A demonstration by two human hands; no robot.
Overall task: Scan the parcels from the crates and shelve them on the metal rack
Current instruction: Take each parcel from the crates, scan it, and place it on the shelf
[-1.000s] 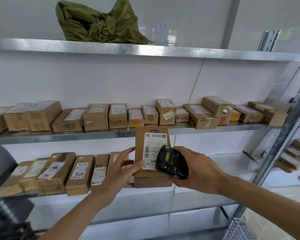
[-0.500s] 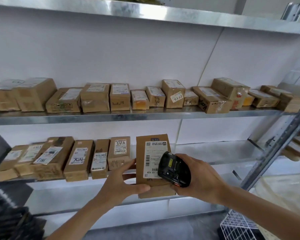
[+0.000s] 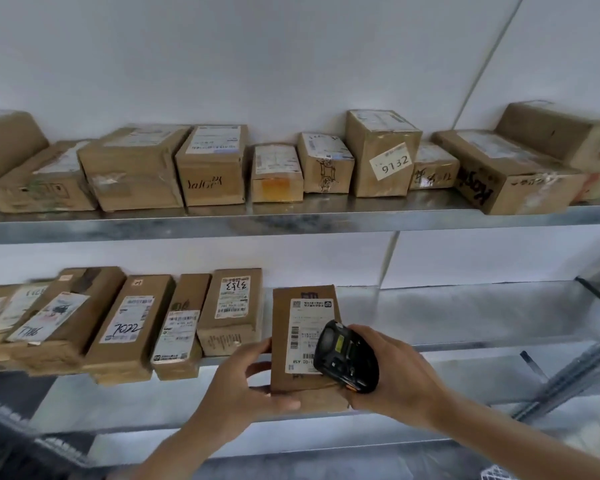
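The person holds a brown parcel upright in front of the lower shelf of the metal rack, label facing them, its long axis running up and down. The left hand grips the parcel's lower left edge, thumb curled under the bottom and fingers along the side. The right hand is wrapped around a black scanner, which sits over the right part of the label. The bare stretch of shelf lies just behind and to the right of the parcel, next to the box marked 3253 that ends the row. I'd judge the left hand is the one to carry the parcel forward and set it down, since the right is busy with the scanner; the parcel already stands in line with the gap.
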